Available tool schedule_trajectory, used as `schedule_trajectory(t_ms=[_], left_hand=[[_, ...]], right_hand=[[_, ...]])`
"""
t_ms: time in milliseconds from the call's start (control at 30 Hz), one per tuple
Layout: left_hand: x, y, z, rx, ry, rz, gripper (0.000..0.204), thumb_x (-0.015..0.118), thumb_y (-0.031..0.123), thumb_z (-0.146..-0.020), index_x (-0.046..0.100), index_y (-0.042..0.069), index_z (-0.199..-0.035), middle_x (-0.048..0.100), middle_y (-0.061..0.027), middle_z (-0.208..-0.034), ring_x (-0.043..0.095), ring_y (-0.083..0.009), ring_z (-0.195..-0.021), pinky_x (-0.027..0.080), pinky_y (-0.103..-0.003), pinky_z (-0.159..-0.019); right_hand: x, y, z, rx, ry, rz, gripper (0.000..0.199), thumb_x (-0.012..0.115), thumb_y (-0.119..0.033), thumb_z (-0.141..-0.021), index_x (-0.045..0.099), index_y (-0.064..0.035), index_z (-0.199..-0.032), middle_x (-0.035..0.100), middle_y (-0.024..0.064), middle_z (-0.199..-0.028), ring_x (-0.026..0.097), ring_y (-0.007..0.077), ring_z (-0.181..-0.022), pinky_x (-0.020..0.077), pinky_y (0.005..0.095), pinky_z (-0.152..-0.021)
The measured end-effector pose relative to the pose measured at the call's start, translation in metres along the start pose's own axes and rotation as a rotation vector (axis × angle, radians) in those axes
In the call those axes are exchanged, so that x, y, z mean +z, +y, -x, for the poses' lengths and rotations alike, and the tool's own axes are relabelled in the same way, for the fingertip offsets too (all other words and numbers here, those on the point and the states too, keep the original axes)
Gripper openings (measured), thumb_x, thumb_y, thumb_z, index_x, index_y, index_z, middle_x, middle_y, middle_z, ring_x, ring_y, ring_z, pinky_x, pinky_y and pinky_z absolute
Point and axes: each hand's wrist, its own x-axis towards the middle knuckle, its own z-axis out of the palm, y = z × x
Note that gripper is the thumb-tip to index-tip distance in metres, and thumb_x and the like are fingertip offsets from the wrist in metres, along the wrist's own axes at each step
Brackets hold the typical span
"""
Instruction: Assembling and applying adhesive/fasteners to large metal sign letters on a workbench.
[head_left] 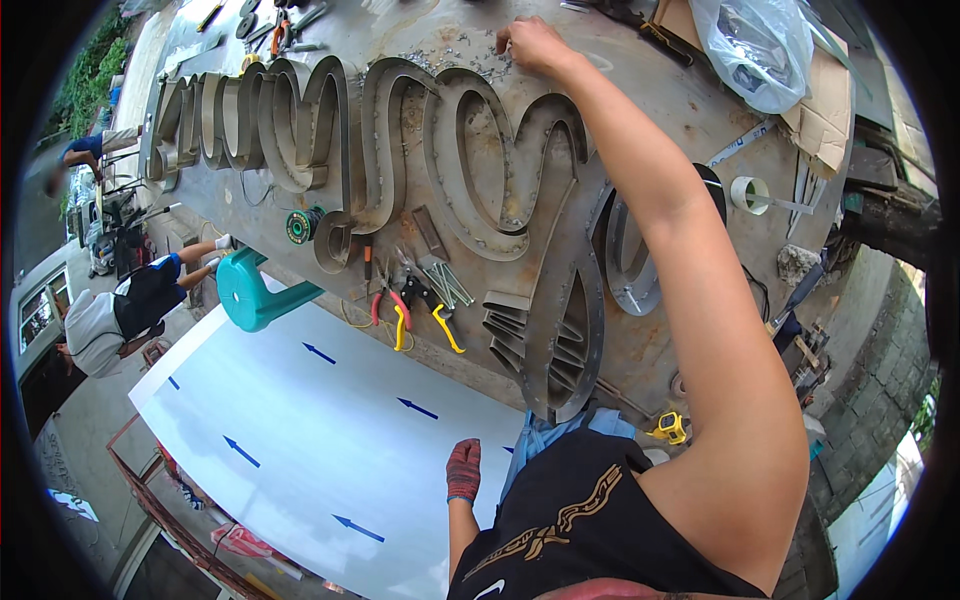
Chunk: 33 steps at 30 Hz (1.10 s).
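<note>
My right hand [532, 44], bare, reaches across to the far side of the metal worktable [640, 110]. Its fingers bend down at a scatter of small metal pieces [465, 52]; whatever lies between the fingertips is too small to make out. Beneath and left of that arm stands a long piece of script lettering [396, 160] made of bent metal strip on edge. My left hand [463, 471], in a red and dark glove, is held low beside my body with its fingers curled. Nothing shows sticking out of it, and its palm side is hidden.
Along the near edge lie pliers [447, 328], long screws [450, 285] and a green wire spool [300, 226]. A teal stool [243, 290] and a pale sheet with blue arrows [300, 430] are nearer. Right: a plastic bag [752, 50], tape measure [672, 428]. Two people are at left.
</note>
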Motion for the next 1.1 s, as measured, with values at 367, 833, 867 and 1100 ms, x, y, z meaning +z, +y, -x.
schedule_trajectory(t_ms=[367, 833, 867, 1100], left_hand=[[0.005, 0.012, 0.008, -0.013, 0.001, -0.035, 0.026, 0.063, 0.028, -0.099, 0.07, 0.006, -0.111, 0.072, -0.0128, -0.104, 0.067, -0.0262, -0.097, 0.051, -0.035, -0.09], [0.014, -0.002, 0.01, -0.025, 0.003, -0.043, 0.027, 0.064, 0.029, -0.098, 0.07, 0.006, -0.11, 0.072, -0.0106, -0.099, 0.066, -0.0218, -0.092, 0.051, -0.035, -0.087], [0.014, -0.002, 0.01, -0.034, 0.003, -0.04, 0.027, 0.065, 0.029, -0.098, 0.07, 0.006, -0.11, 0.071, -0.0102, -0.097, 0.065, -0.021, -0.091, 0.051, -0.034, -0.087], [0.015, 0.0, 0.007, -0.065, -0.006, -0.025, 0.027, 0.066, 0.029, -0.097, 0.07, 0.005, -0.109, 0.071, -0.0087, -0.094, 0.064, -0.0194, -0.088, 0.051, -0.034, -0.085]], right_hand=[[0.005, -0.012, -0.028, 0.04, -0.035, -0.062, 0.028, 0.055, -0.006, -0.085, 0.075, -0.0142, -0.104, 0.069, 0.0129, -0.116, 0.06, 0.0341, -0.117, 0.0493, 0.0438, -0.099], [0.03, -0.045, -0.055, -0.124, -0.086, 0.056, 0.017, 0.059, -0.015, -0.087, 0.074, -0.0166, -0.096, 0.072, 0.0132, -0.109, 0.065, 0.0347, -0.11, 0.0523, 0.046, -0.091], [0.031, -0.045, -0.055, -0.121, -0.083, 0.057, 0.017, 0.059, -0.016, -0.087, 0.074, -0.0164, -0.095, 0.072, 0.0136, -0.109, 0.065, 0.0353, -0.109, 0.0527, 0.0462, -0.089], [0.037, -0.049, -0.059, -0.154, -0.081, 0.084, 0.021, 0.056, -0.017, -0.089, 0.074, -0.0109, -0.098, 0.072, 0.0177, -0.108, 0.068, 0.0376, -0.104, 0.0537, 0.0476, -0.088]])
